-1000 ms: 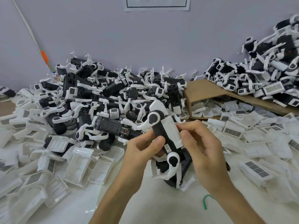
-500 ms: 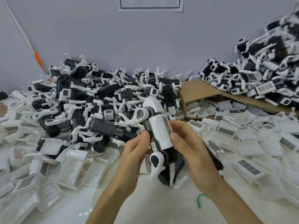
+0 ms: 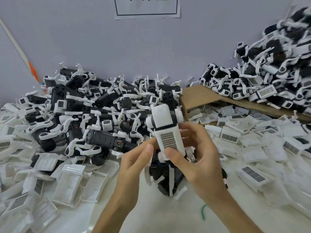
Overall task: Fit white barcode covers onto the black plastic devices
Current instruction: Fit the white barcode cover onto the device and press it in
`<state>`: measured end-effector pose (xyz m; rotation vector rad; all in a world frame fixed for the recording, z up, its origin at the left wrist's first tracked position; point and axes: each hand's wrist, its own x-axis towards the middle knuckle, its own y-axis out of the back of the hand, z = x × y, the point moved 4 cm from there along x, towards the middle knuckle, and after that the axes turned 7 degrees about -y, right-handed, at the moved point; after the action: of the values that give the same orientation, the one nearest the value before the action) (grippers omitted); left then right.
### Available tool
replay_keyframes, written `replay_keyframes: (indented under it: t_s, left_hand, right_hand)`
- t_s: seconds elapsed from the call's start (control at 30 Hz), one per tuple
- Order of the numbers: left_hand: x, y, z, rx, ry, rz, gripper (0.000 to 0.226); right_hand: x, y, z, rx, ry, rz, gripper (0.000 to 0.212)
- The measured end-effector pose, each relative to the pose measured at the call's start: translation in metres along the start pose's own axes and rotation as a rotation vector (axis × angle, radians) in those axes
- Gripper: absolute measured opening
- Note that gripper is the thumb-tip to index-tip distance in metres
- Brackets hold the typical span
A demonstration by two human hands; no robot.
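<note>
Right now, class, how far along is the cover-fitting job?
Done: the right pile, on the cardboard, carries barcode covers. In hand: left hand and right hand grip one device, a white barcode cover on it, seating unclear. Left: the middle pile behind, loose covers around.

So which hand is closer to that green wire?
Right. The right hand, gripping the device, is just beyond the green wire; the left hand is further left.

Two hands [image 3: 134, 163], one cardboard sheet [image 3: 200, 96], countless devices [image 3: 104, 140], covers [image 3: 229, 137]

Matt white plastic cover [image 3: 169, 132], black plastic devices [image 3: 104, 140], brown corrugated cardboard [image 3: 198, 95].
</note>
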<state>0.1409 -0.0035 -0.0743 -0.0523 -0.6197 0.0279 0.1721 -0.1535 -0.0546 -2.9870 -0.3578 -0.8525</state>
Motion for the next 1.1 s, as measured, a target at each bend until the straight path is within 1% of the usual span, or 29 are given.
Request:
replay_keyframes:
  t_s: [0.07, 0.13, 0.23, 0.3, 0.4, 0.5, 0.6, 0.67, 0.73, 0.8, 0.87, 0.93, 1.0, 1.03, 1.1]
  left_hand:
    - [-0.001, -0.002, 0.002, -0.035, 0.009, -0.002, 0.042]
    - [-0.002, -0.001, 0.0, -0.078, 0.044, 0.037, 0.049]
    - [-0.003, 0.003, -0.004, -0.099, 0.089, 0.088, 0.052]
    - [-0.003, 0.005, -0.004, -0.094, 0.087, 0.093, 0.044]
    - [-0.003, 0.008, -0.003, -0.059, 0.064, 0.137, 0.028]
    - [-0.004, 0.009, -0.004, -0.007, 0.039, 0.164, 0.025]
    - [-0.003, 0.006, -0.003, 0.003, 0.049, 0.16, 0.03]
    - [-0.002, 0.003, -0.002, -0.022, 0.053, 0.102, 0.037]
    - [-0.002, -0.001, 0.0, 0.002, 0.058, 0.025, 0.044]
    - [-0.001, -0.003, 0.0, 0.095, 0.049, 0.013, 0.046]
    - [-0.001, -0.004, 0.002, 0.196, -0.004, 0.046, 0.04]
    - [-0.003, -0.005, 0.003, 0.258, -0.046, 0.076, 0.038]
    - [-0.006, -0.004, 0.004, 0.331, -0.077, 0.156, 0.04]
    - [-0.008, -0.002, 0.005, 0.424, -0.119, 0.215, 0.041]
    - [-0.01, 0.001, 0.012, 0.709, -0.26, 0.291, 0.044]
  right_hand:
    - [-0.003, 0.0, -0.004, -0.2, 0.155, 0.047, 0.047]
    - [-0.004, -0.004, -0.006, -0.351, 0.242, 0.046, 0.043]
    - [-0.005, -0.009, -0.002, -0.415, 0.24, 0.008, 0.039]
    - [-0.005, -0.009, 0.001, -0.429, 0.203, -0.008, 0.036]
    - [-0.005, -0.009, 0.001, -0.461, 0.216, 0.012, 0.034]
    - [-0.004, -0.009, 0.0, -0.422, 0.208, 0.009, 0.033]
    - [-0.003, -0.006, -0.001, -0.384, 0.202, 0.009, 0.034]
    - [-0.003, -0.004, -0.002, -0.33, 0.187, 0.024, 0.034]
    - [-0.001, 0.0, -0.001, -0.168, 0.103, 0.026, 0.034]
    - [0.002, 0.002, 0.002, 0.005, 0.008, -0.003, 0.034]
    - [0.004, 0.004, 0.002, 0.067, -0.032, -0.037, 0.033]
    - [0.004, 0.004, 0.002, 0.046, -0.046, -0.028, 0.035]
    - [0.003, 0.003, 0.001, -0.07, 0.004, 0.049, 0.041]
    - [0.002, 0.003, 0.001, -0.118, 0.042, 0.092, 0.047]
    - [0.0, 0.003, 0.001, -0.161, 0.12, 0.129, 0.067]
